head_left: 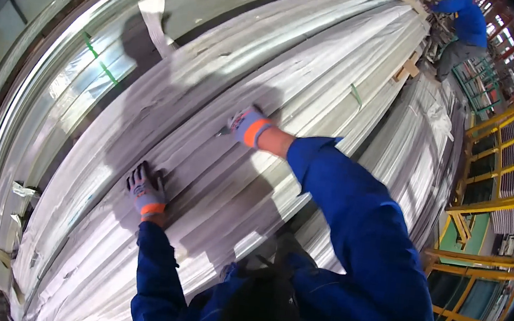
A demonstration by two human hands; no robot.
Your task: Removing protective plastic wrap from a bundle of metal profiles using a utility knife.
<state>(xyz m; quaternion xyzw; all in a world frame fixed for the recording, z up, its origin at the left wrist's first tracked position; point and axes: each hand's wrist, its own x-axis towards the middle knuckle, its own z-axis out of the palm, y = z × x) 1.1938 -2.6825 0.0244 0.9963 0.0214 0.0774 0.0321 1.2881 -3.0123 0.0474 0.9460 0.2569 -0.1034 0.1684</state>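
Resting left hand (pixel 147 194) spread wide on white-wrapped lengths (pixel 225 156) laid side by side beneath both palms, likely for support; holding right hand (pixel 248 125) curled, perhaps around a small dark tool (pixel 224 132).

Central long bundles (pixel 316 97) look matt and creased, as if wrapped in paper or thin plastic. The left glove (pixel 148 197), toward eight o'clock, and the right glove (pixel 245 124), toward eleven, are matt cloth, like the sleeves (pixel 355 195). Film (pixel 74 83) before ten o'clock appears glossy plastic; the rack (pixel 489 203) at three, smooth painted metal.
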